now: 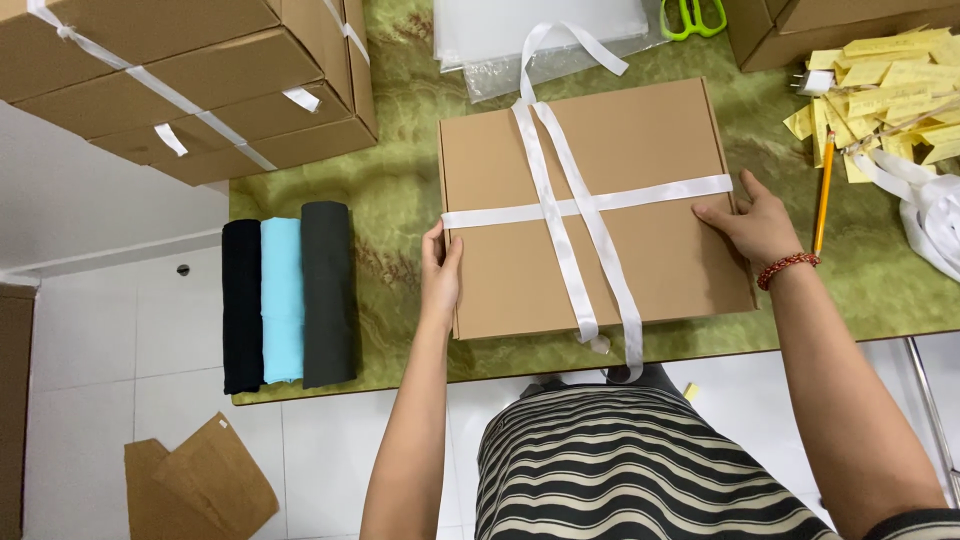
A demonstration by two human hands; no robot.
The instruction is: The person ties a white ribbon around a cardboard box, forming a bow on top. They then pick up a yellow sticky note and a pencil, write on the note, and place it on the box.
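On the green worktop (pixel 400 190) the ribbon-crossed cardboard box (pixel 680 270) lies between the left hand (pixel 440 275), fingers tucked out of sight at its edge, and the right hand (pixel 752 222), fingers flat together, thumb spread.

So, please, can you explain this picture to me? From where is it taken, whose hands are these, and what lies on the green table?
The one picture comes from a camera worn on a person's head, looking down. The two bare arms are that person's own. The left hand presses the left edge of a flat brown cardboard box; the right hand rests on its right side, on a white ribbon crossed over the lid. Neither hand grips anything. Beside the box on the green table lie three folded cloths, a pencil, yellow paper slips and green scissors.
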